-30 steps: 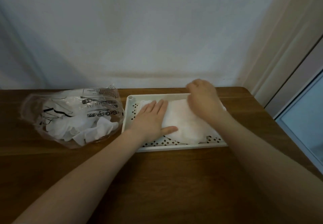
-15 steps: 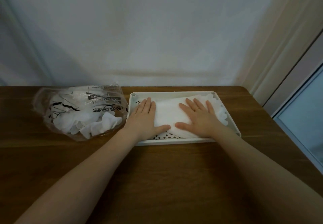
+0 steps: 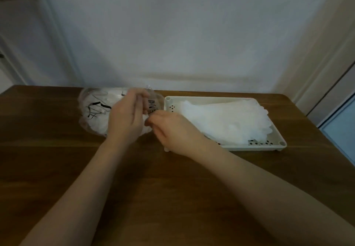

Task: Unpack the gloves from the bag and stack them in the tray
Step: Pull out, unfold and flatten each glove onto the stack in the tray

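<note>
A clear plastic bag (image 3: pixel 96 111) with black print lies on the table left of the white perforated tray (image 3: pixel 211 98). White gloves (image 3: pixel 99 128) show through the bag. A flat stack of white gloves (image 3: pixel 226 120) lies in the tray. My left hand (image 3: pixel 124 119) is over the bag's right end, its blurred fingers raised and gripping the bag's open edge. My right hand (image 3: pixel 171 128) sits just left of the tray's near-left corner, with its fingers curled on white glove material at the bag's mouth.
The brown wooden table (image 3: pixel 172 188) ends at a pale wall behind the bag and tray. Its right edge runs close to the tray, and a door frame (image 3: pixel 326 92) stands beyond it. Bare wood lies in front of both hands.
Both hands have left the glove stack in the tray and moved left to the bag's mouth. The bag's right edge is lifted. The view has swung to the left.
</note>
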Demonstrator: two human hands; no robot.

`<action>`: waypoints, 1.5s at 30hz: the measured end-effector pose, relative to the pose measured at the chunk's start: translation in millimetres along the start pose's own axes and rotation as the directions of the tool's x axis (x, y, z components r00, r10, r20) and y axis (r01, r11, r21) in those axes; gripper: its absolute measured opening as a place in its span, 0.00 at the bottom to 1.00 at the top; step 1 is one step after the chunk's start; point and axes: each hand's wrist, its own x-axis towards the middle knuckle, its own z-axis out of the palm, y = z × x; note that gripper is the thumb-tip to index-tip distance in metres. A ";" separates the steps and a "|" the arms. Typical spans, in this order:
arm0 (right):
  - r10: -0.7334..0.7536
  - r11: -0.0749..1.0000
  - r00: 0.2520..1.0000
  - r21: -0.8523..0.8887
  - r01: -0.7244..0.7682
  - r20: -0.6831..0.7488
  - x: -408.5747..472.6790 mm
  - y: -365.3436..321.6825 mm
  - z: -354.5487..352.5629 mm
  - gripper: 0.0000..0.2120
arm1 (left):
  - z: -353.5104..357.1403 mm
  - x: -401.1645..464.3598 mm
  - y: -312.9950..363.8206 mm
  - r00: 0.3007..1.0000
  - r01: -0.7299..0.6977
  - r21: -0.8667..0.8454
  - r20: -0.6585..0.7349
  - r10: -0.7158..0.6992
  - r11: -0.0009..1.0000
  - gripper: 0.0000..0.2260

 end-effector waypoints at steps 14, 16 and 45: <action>0.267 0.908 0.952 0.369 -0.198 -0.148 43.6 9.5 25.8 0.06 | -12.5 9.3 -22.9 0.944 0.228 -0.073 0.259 -0.202 0.971 0.12; 0.319 0.820 0.928 0.548 -0.167 -0.194 35.7 12.6 12.0 0.04 | -15.1 12.4 -15.1 0.915 0.257 -0.085 0.343 -0.214 0.963 0.09; 0.287 0.603 0.958 0.772 -0.198 0.022 -41.7 102.1 -67.2 0.16 | 67.6 49.9 62.4 0.445 0.888 -0.277 0.722 -0.530 0.368 0.18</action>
